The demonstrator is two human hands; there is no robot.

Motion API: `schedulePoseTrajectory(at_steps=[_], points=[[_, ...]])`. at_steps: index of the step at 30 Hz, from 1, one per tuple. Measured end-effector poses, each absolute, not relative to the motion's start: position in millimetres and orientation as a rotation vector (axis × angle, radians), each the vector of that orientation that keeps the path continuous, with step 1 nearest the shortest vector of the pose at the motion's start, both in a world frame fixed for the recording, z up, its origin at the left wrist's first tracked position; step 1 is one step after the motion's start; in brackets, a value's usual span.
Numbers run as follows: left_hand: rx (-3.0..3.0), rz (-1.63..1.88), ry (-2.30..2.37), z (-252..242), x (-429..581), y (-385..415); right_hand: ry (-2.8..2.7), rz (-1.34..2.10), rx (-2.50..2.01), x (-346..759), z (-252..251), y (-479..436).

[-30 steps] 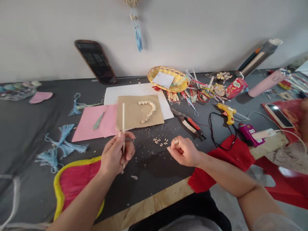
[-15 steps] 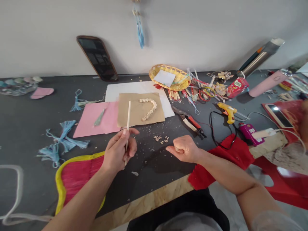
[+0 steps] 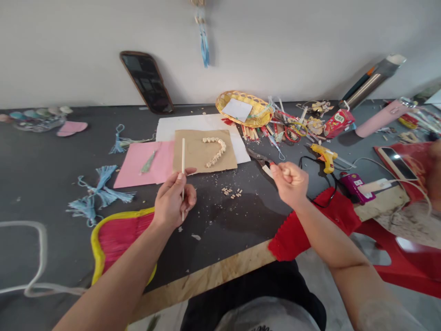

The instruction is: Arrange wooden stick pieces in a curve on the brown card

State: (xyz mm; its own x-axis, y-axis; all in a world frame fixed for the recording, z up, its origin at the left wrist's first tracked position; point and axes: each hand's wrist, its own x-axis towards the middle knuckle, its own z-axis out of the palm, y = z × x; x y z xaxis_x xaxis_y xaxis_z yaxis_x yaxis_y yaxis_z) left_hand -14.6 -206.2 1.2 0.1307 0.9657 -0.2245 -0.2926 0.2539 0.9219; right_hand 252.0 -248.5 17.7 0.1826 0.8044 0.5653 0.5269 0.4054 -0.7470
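Note:
My left hand (image 3: 175, 197) is closed around a thin pale wooden stick (image 3: 183, 154), held upright over the near edge of the brown card (image 3: 193, 161). A curved row of small wooden pieces (image 3: 222, 149) lies on that card. My right hand (image 3: 291, 183) is a closed fist over the handle end of the cutting pliers (image 3: 260, 158). Its curled fingers hide whatever may be inside, and I cannot tell whether they touch the red-and-white handles. Short cut bits of stick (image 3: 232, 193) lie on the dark table between my hands, among pale crumbs.
A wicker basket (image 3: 220, 103) stands at the back beside sticks and scissors. To the right are a yellow glue gun (image 3: 324, 157), its cable, a purple power adapter (image 3: 356, 186) and red cloth (image 3: 330, 216). Blue tassels (image 3: 103, 186) and a pink-and-yellow piece (image 3: 120, 239) lie left.
My right fist has moved right and away from me, from beside the cut bits to the pliers' handles. My left hand keeps the stick, now more upright. The view has shifted slightly.

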Motion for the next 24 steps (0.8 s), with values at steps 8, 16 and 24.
schedulePoseTrajectory(at_steps=[8,16,24], points=[[0.859,1.161,1.019,-0.5,-14.3,-205.1,-1.514,0.134,-1.261,282.7,35.8,-271.0],[0.860,1.199,1.054,-2.0,-13.4,-202.9,-1.740,0.013,-1.382,278.8,22.2,-299.9],[0.879,1.219,1.077,-2.7,-12.4,-204.5,-1.800,-0.052,-1.378,278.0,23.2,-298.7]])
